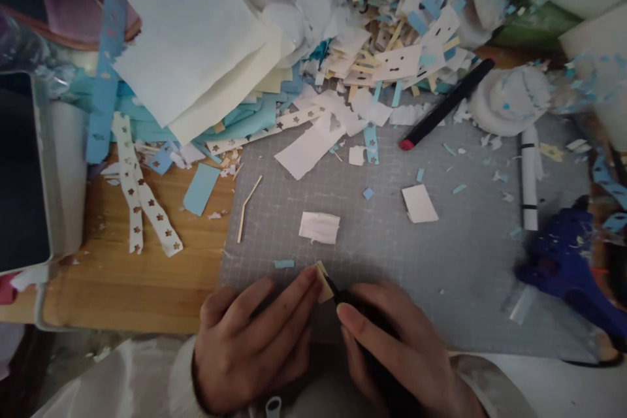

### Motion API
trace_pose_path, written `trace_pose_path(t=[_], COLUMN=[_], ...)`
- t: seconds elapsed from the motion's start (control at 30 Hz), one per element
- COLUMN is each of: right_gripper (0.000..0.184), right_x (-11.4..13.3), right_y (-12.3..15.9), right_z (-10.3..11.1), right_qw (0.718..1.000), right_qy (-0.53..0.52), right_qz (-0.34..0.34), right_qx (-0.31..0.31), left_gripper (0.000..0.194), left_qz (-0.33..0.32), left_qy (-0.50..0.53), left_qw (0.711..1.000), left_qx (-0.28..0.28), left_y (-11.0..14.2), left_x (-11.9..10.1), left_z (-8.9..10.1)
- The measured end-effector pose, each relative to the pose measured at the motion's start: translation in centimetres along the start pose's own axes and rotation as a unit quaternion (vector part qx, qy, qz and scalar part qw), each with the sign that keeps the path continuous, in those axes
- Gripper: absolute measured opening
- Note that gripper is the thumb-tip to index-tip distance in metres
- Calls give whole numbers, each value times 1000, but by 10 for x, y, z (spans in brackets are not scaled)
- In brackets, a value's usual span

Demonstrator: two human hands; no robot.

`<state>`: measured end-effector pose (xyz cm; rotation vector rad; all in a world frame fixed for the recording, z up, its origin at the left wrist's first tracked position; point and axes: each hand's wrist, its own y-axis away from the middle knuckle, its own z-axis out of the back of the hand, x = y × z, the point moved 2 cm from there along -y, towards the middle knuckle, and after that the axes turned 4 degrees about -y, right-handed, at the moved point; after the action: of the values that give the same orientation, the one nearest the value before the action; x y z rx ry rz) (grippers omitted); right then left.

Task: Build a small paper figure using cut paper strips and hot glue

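The fingertips of my left hand (259,339) press together at the edge of a small cream paper piece (324,292), near the front edge of the grey cutting mat (274,199). My right hand (406,346) is closed around a black tool (350,304) with a thin, pointed tip. That tip touches the cream piece or lies just over it; its exact kind is not clear. Just beyond my hands are a creased white paper rectangle (319,227) and a small light-blue strip (285,264). A white paper square (420,203) lies farther right.
A blue glue gun (563,268) rests at the right. Behind the mat are a red-tipped black marker (447,104), heaped paper cutouts (396,65) and stacked sheets (186,26). At left, star-punched strips (130,183) lie beside a dark-screened device (22,170).
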<state>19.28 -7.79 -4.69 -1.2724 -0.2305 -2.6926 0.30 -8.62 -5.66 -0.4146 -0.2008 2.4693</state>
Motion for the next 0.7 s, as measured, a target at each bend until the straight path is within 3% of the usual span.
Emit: trace_pose_path(t=[0.07,0.17,0.3,0.5,0.7], right_gripper=[20,23,22,21,21], right_x=[0,2,4,6,4], right_y=[0,1,0,0,6], right_z=[-2,-3,-2,-3,-3], right_qw=[999,998,1000,1000,999], right_qy=[-6,-6,0,21,25], right_qz=[-43,-56,-24,1,-1], right_qx=[10,21,9,7,-28], left_gripper=[45,47,44,50,47], left_qz=[3,3,38,28,62], left_qy=[14,22,37,33,37], left_qw=[1000,1000,998,999,997], left_qx=[8,-3,-19,12,13], left_y=[0,-2,-5,-2,-1], left_x=[1,2,3,3,1], left_z=[0,2,5,4,5])
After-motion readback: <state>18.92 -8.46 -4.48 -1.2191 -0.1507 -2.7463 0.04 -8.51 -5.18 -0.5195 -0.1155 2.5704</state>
